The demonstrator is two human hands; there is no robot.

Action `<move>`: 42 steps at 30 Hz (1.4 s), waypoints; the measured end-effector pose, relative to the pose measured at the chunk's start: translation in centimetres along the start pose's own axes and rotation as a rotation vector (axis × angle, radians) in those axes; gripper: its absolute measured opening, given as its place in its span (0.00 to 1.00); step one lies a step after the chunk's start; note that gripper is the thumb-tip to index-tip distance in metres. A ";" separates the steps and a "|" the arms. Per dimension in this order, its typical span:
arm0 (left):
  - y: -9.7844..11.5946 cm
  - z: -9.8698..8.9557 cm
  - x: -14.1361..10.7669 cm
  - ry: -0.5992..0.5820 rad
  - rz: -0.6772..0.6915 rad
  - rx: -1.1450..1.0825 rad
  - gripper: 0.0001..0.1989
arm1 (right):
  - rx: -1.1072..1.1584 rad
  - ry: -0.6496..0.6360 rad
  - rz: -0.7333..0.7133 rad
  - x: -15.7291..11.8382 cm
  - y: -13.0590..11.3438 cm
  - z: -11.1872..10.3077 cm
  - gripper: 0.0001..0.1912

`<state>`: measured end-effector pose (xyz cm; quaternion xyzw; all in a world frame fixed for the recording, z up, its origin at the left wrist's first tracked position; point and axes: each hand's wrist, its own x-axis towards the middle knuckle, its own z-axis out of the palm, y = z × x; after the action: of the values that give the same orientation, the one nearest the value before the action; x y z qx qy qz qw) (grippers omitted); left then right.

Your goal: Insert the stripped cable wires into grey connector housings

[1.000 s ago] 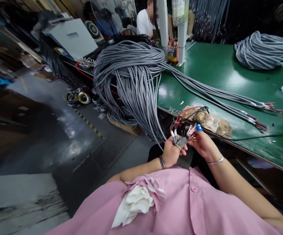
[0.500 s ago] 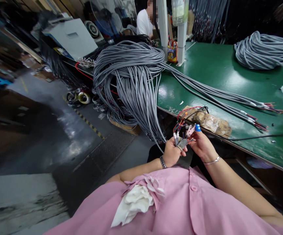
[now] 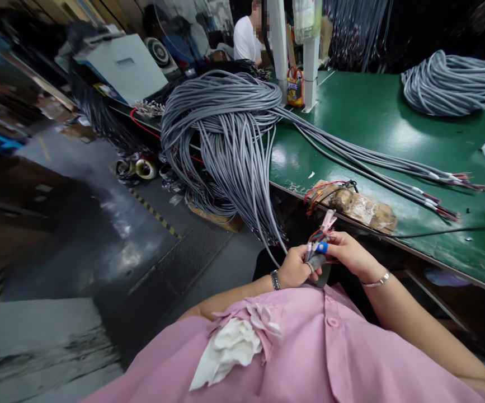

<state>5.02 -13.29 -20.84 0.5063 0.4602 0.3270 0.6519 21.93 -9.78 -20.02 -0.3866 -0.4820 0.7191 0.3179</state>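
Beside the bench edge, my left hand (image 3: 296, 268) is closed around the ends of grey multi-core cables (image 3: 309, 251) with white bands. A grey covering (image 3: 316, 262) sits on its thumb. Thin coloured wires (image 3: 316, 235) fan out above the cable ends. My right hand (image 3: 353, 254), with a blue cover (image 3: 321, 247) on one digit, is closed at these wires, pinching them near the white bands. From the wires a small pale pink piece (image 3: 328, 219) sticks up; its kind is unclear. The fingertips of the right hand are partly hidden.
A large bundle of grey cables (image 3: 234, 151) hangs over the green bench (image 3: 368, 117). Stripped cable ends (image 3: 447, 212) lie on it. A taped wooden block (image 3: 363, 210) sits at the edge. Another cable coil (image 3: 452, 87) rests far right. A person (image 3: 246, 36) sits behind.
My right hand has moved left and down onto the wires by the white bands. The pink piece, earlier beside its blue-covered digit, now points up above the hands. My left hand has barely moved.
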 end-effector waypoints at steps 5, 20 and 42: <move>-0.3 -0.6 0.5 -0.032 -0.033 0.032 0.17 | -0.216 0.101 -0.133 -0.5 0.3 0.0 0.14; -0.3 -1.5 0.4 -0.178 -0.013 -0.079 0.22 | -0.002 0.144 -0.085 -0.8 2.1 1.3 0.15; -1.5 -0.8 0.2 0.130 0.072 -0.225 0.23 | 0.143 0.299 -0.043 0.7 2.5 2.3 0.15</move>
<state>4.29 -13.20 -22.42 0.4238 0.4436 0.4318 0.6612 19.42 -11.06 -21.95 -0.4554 -0.3850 0.6789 0.4283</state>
